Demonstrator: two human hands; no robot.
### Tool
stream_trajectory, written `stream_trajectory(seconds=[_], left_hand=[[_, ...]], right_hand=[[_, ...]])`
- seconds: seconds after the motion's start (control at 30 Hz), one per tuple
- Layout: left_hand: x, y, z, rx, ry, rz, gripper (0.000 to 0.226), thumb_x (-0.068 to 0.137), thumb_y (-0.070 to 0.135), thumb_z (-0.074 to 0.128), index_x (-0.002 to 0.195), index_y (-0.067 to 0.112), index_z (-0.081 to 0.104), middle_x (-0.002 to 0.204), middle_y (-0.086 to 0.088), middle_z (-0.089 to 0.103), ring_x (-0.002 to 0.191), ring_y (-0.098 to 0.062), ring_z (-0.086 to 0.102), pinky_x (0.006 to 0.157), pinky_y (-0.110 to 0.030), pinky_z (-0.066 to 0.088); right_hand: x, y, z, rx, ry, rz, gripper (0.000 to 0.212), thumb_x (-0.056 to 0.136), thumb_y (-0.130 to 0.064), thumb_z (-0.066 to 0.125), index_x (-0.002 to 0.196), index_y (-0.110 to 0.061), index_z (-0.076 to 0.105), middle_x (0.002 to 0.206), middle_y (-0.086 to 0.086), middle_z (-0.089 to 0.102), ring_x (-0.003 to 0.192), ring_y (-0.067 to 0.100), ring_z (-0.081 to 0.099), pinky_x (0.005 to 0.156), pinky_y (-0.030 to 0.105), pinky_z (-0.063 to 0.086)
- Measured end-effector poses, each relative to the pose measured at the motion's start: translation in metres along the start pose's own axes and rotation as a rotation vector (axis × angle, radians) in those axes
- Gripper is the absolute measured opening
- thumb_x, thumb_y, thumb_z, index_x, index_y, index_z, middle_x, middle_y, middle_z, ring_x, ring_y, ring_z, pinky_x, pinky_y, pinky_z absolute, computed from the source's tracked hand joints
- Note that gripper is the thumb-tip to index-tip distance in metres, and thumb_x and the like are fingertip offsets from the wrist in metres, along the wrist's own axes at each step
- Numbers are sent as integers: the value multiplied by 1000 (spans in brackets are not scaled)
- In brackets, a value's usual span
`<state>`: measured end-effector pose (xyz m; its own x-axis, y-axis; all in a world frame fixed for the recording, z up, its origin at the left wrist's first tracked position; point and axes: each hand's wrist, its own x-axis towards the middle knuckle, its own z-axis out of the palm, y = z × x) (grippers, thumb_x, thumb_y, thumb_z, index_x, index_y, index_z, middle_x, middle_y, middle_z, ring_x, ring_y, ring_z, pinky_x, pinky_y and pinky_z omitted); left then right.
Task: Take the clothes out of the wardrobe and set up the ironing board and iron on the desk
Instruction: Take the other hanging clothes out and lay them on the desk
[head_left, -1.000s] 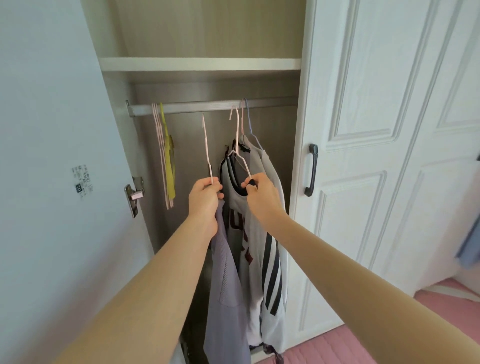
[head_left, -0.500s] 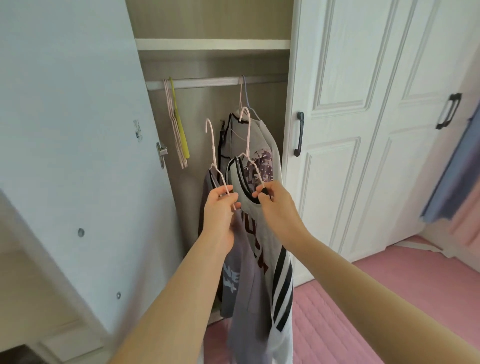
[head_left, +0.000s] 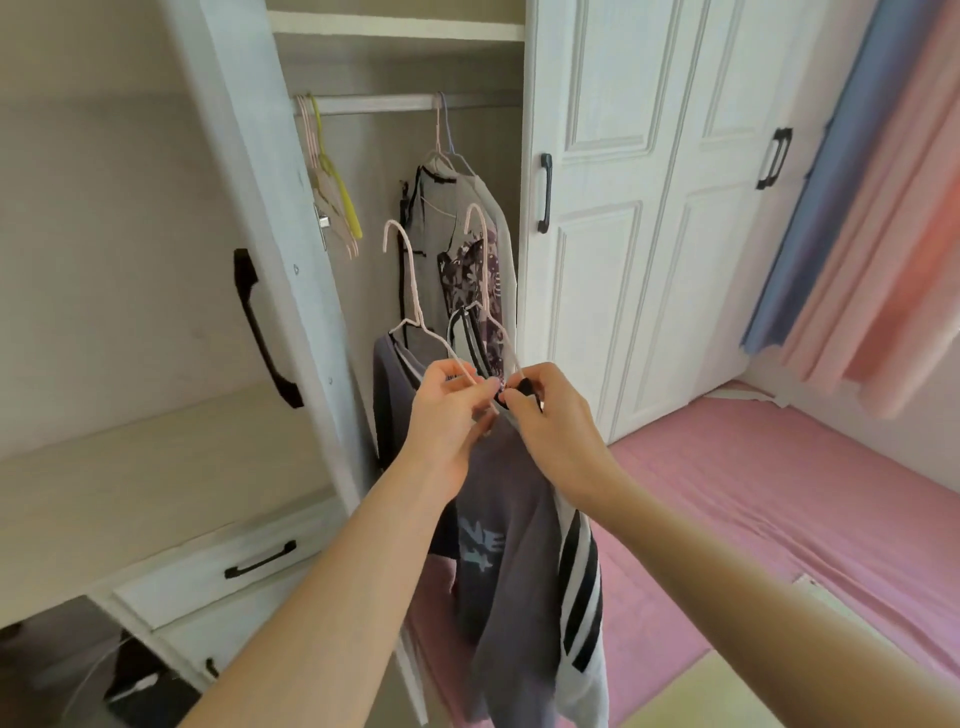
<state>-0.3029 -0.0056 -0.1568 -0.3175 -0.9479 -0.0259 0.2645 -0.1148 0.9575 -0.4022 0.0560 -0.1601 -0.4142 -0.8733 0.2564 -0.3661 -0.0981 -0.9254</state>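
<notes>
Wardrobe open behind — left hand and right hand each pinch a wire hanger, likely the surest hold on light, limp shirts

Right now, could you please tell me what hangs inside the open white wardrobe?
On the silver rail hang empty pink and yellow hangers and grey-white clothes, one with a purple print. The held grey shirt and striped shirt cover their lower part and the wardrobe floor.
</notes>
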Motion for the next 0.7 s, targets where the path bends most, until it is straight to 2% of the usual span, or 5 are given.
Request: stream_trajectory(seconds=[0.17,0.3,0.43,0.6,0.7], left_hand=[[-60,-7,-10,3,-82,-28,18,86,4,65,93,13,50,88,-11,59,82,-24,60,65,-33,47],[-100,-10,-14,13,-93,-32,19,85,6,67,88,14,50,88,-14,56,81,-27,56,61,-33,46],[-130,-19,-10,19,-102,-50,18,84,10,69,87,17,53,92,-12,59,86,-26,62,73,-35,49],[-167,-27,-4,-5,-32,-64,12,90,21,64,79,20,59,67,5,58,70,-13,55,74,-31,53],[-187,-26,0,-139,3,-60,18,93,24,60,75,19,64,72,3,62,69,-14,60,72,-31,55]], right_hand=[[-65,-9,-5,-37,13,-20,12,89,-26,63,95,-23,53,88,-9,61,74,-7,56,58,2,41],[-107,-14,-15,-131,10,-21,12,89,-22,63,98,-21,55,90,-12,60,79,-10,55,61,0,39],[-140,-14,-27,-184,-18,-47,7,90,-26,61,92,-27,55,86,-15,61,80,-13,54,62,1,39],[-175,-14,-47,-201,-88,-78,12,89,-23,61,89,-34,56,87,-19,61,87,-11,54,66,0,39],[-197,-9,-63,-195,-151,-84,14,90,-24,58,90,-38,57,89,-22,63,87,-11,55,65,1,40]])
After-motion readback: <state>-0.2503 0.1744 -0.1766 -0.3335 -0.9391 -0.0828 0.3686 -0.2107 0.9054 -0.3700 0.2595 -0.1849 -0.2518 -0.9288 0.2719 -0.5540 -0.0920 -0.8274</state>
